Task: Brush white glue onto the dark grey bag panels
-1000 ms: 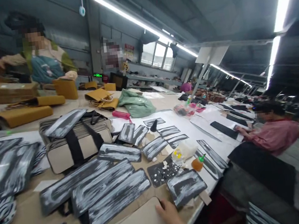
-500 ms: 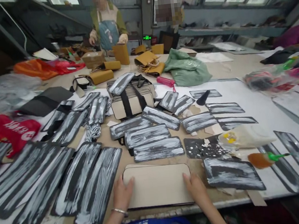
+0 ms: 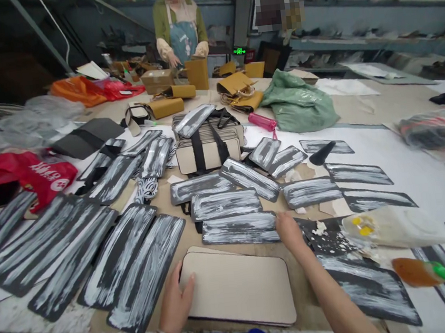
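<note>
Flat in front of me lies a beige rounded panel (image 3: 239,286), with another beige edge showing beneath it at the top left. My left hand (image 3: 177,297) grips its left edge, thumb on the upper face and the other fingers partly hidden. Further forward, my right hand (image 3: 288,228) has its fingers closed at the right end of a dark panel with white streaks (image 3: 237,229); the fingertips are partly hidden. Behind that one lie more dark streaked panels, among them a streaked panel (image 3: 226,204) just beyond it.
Several long streaked panels (image 3: 146,275) cover the left side. A strapped beige stack (image 3: 209,152) stands mid-table. To the right are a whitish bag (image 3: 399,226) and an amber bottle with green nozzle (image 3: 416,271). Across the table a person (image 3: 180,33) stands beside mustard pieces (image 3: 197,75).
My right hand has left the beige panel's right edge and reached forward to the streaked panel. The beige panel now lies slightly turned, its right end nearer me. The view has shifted left.
</note>
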### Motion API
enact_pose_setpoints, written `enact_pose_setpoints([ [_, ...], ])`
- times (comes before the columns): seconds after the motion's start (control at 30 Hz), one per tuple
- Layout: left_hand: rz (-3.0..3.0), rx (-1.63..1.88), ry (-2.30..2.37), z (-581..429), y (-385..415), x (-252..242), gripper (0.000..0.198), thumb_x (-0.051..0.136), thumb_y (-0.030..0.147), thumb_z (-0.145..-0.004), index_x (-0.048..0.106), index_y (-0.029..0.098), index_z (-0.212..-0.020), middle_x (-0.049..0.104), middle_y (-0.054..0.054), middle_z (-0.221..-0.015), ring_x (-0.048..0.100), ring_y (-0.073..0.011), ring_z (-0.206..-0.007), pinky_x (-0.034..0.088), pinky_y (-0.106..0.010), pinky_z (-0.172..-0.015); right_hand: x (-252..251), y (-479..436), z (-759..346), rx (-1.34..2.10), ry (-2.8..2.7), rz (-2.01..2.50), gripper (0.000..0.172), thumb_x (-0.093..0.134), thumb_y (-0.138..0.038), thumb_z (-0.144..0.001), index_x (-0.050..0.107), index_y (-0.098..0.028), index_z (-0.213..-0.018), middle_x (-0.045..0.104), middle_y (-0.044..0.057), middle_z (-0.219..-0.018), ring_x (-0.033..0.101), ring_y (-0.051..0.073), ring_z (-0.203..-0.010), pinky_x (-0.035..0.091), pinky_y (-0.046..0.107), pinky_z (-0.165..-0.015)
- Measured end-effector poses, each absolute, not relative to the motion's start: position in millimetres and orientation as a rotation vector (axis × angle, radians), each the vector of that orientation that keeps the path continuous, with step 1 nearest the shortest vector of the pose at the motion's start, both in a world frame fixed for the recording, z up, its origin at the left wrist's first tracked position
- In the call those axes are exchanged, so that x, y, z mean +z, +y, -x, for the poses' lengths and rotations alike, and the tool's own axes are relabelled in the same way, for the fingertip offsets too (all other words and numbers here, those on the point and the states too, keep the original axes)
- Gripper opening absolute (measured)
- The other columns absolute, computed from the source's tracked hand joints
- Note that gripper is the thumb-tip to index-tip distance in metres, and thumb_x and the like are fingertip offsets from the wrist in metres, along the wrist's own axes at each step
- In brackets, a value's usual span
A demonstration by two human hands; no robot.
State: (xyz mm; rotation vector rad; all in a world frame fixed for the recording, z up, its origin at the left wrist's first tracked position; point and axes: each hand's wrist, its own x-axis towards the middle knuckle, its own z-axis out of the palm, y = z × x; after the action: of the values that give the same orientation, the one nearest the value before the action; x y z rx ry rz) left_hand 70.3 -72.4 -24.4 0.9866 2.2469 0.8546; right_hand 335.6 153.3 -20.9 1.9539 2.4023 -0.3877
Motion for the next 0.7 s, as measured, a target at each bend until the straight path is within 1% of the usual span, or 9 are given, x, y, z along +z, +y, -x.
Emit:
enact_pose_setpoints([
  [0.13, -0.977, 0.857, 2.31, -75, -79, -20, 0.055, 0.039, 0.047, -0.076, 0.047, 0.011, -0.117, 0.053, -0.016, -0.118, 0.049, -0.0269, -0.112, 0.037, -0.042, -0.098, -35, 181, -338, -0.382, 2.429, -1.793, 0.028, 0.04, -0.012, -0.086, 0.053, -0.013, -0.111, 0.053, 0.011, -0.102, 0.051, 0.019, -0.097, 0.036, 0.025, -0.081],
  [0.23, -1.013, 0.862, 2.34, -76, -74, -15, 0.053, 0.038, 0.043, -0.077, 0.048, 0.009, -0.116, 0.054, -0.017, -0.116, 0.049, -0.0272, -0.111, 0.037, -0.043, -0.099, -39, 189, -342, -0.377, 2.435, -1.697, 0.024, 0.042, -0.014, -0.085, 0.054, -0.012, -0.106, 0.052, 0.012, -0.102, 0.05, 0.021, -0.098, 0.036, 0.027, -0.081],
  [0.4, -1.022, 0.914, 2.296, -64, -20, -8, 0.039, 0.04, 0.026, -0.077, 0.052, 0.012, -0.111, 0.056, -0.016, -0.111, 0.05, -0.0258, -0.108, 0.039, -0.043, -0.094, -42, 198, -346, -0.373, 2.446, -1.602, 0.022, 0.043, -0.015, -0.085, 0.053, -0.01, -0.104, 0.053, 0.012, -0.098, 0.051, 0.021, -0.096, 0.036, 0.028, -0.079],
  [0.5, -0.861, 0.948, 2.307, -49, 30, -10, 0.029, 0.046, 0.017, -0.073, 0.057, 0.011, -0.1, 0.061, -0.015, -0.101, 0.055, -0.0245, -0.099, 0.041, -0.039, -0.089, -43, 200, -344, -0.336, 2.447, -1.583, 0.022, 0.044, -0.013, -0.084, 0.054, -0.012, -0.103, 0.054, 0.011, -0.096, 0.051, 0.021, -0.095, 0.036, 0.027, -0.078],
  [0.57, -0.762, 0.965, 2.313, -38, 59, -14, 0.018, 0.05, 0.013, -0.07, 0.06, 0.012, -0.085, 0.064, -0.012, -0.087, 0.058, -0.0234, -0.089, 0.042, -0.036, -0.083, -43, 199, -343, -0.302, 2.445, -1.581, 0.022, 0.045, -0.012, -0.083, 0.055, -0.013, -0.102, 0.054, 0.011, -0.095, 0.052, 0.021, -0.094, 0.036, 0.027, -0.077],
  [0.63, -0.671, 0.987, 2.299, -29, 80, -18, 0.005, 0.053, 0.013, -0.068, 0.058, 0.014, -0.068, 0.063, -0.008, -0.07, 0.059, -0.0213, -0.078, 0.044, -0.033, -0.076, -44, 198, -343, -0.273, 2.444, -1.583, 0.022, 0.045, -0.012, -0.083, 0.055, -0.013, -0.102, 0.054, 0.011, -0.095, 0.052, 0.021, -0.093, 0.035, 0.027, -0.077],
  [0.7, -0.589, 1.012, 2.252, -23, 92, -20, 0.012, 0.056, 0.013, -0.066, 0.053, 0.016, -0.054, 0.057, -0.003, -0.054, 0.059, -0.0184, -0.065, 0.044, -0.028, -0.065, -44, 196, -343, -0.256, 2.442, -1.584, 0.023, 0.043, -0.012, -0.083, 0.054, -0.014, -0.103, 0.053, 0.01, -0.095, 0.051, 0.021, -0.093, 0.035, 0.027, -0.077],
])
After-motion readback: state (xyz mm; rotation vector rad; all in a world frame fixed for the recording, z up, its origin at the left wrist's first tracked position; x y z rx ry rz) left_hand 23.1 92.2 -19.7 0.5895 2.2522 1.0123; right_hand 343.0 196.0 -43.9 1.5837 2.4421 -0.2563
